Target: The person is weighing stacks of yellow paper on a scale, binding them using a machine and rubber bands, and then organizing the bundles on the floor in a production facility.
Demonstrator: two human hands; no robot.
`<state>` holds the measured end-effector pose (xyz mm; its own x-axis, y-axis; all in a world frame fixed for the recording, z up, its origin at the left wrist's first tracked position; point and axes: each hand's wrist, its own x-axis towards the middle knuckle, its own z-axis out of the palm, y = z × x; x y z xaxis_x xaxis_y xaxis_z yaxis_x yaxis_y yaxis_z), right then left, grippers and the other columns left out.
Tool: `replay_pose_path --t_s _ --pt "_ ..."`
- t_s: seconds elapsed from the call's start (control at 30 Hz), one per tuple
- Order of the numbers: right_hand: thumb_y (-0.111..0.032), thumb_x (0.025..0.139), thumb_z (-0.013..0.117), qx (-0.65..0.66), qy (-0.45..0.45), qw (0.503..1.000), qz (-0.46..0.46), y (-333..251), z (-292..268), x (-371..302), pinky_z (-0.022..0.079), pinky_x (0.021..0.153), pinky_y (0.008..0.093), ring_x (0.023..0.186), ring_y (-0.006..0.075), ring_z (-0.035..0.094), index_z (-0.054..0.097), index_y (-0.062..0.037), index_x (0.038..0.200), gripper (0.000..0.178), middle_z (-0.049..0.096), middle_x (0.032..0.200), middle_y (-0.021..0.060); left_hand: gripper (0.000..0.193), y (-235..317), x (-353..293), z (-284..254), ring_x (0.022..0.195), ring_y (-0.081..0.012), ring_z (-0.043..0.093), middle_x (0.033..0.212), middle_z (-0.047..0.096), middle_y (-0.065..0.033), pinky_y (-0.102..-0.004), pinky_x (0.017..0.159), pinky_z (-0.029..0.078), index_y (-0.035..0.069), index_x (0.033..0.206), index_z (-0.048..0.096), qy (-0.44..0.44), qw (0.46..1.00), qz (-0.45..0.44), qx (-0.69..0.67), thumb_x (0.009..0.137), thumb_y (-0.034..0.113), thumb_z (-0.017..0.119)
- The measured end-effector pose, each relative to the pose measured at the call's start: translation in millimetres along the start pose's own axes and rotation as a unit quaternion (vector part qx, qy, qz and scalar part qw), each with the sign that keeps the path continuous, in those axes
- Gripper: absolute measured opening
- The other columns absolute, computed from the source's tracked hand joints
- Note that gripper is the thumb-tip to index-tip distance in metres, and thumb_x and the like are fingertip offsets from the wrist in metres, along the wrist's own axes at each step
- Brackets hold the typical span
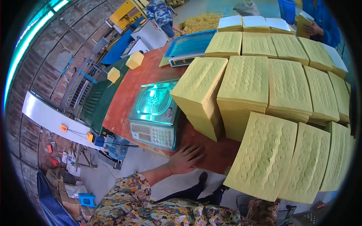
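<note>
At the near edge of the red table (220, 152), my left hand (186, 159) is lying palm down, fingers spreading apart and gripping nothing; it is perhaps steadying me. Clock directions are running from that hand. My right hand is not showing: only what seems to be its sleeve (264, 211) is appearing at four o'clock, below the front stack (260, 154), so I am not able to tell whether it is holding anything.

Yellow paper is standing in close rows of stacks (245, 81) from one to three o'clock, probably so that neighbours are propping each other. At eleven o'clock the scale (152, 109) is sitting with its keypad facing me, likely for easy reading, and no paper is resting on its plate.

At twelve o'clock a blue tray (191, 40) is topping a second scale (183, 61); I am seeing nothing in it. Around one o'clock a blue bucket (287, 12) is hiding its contents, and beside it a co-worker's hand (315, 29) is gripping yellow paper.
</note>
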<state>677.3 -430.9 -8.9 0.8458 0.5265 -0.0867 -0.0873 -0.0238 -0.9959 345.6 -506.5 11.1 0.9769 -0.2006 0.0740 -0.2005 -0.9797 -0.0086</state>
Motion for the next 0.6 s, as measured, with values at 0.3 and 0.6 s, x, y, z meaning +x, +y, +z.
replay_pose_path --t_s 0.3,0.6 --pt "-0.022 0.083 0.066 -0.052 0.027 0.998 -0.031 -24.1 7.9 10.0 0.054 0.065 0.0404 0.078 0.0291 0.067 0.061 -0.0024 0.108 0.032 0.065 0.097 0.0147 0.065 -0.5 2.1 0.0 0.131 -0.0349 0.045 0.144 0.045 -0.0168 -0.0533 0.110 0.033 0.011 0.135 0.052 -0.008 1.000 0.004 -0.007 0.076 0.034 0.067" --pt "-0.022 0.083 0.066 -0.109 0.066 0.991 -0.049 -43.8 11.0 7.3 0.055 0.067 0.0413 0.080 0.0302 0.067 0.061 -0.0029 0.108 0.032 0.065 0.100 0.0153 0.065 1.1 -2.5 -0.5 0.131 -0.0347 0.045 0.143 0.046 -0.0164 -0.0530 0.110 0.034 0.012 0.135 0.053 -0.012 1.000 0.009 -0.014 0.076 0.034 0.067"
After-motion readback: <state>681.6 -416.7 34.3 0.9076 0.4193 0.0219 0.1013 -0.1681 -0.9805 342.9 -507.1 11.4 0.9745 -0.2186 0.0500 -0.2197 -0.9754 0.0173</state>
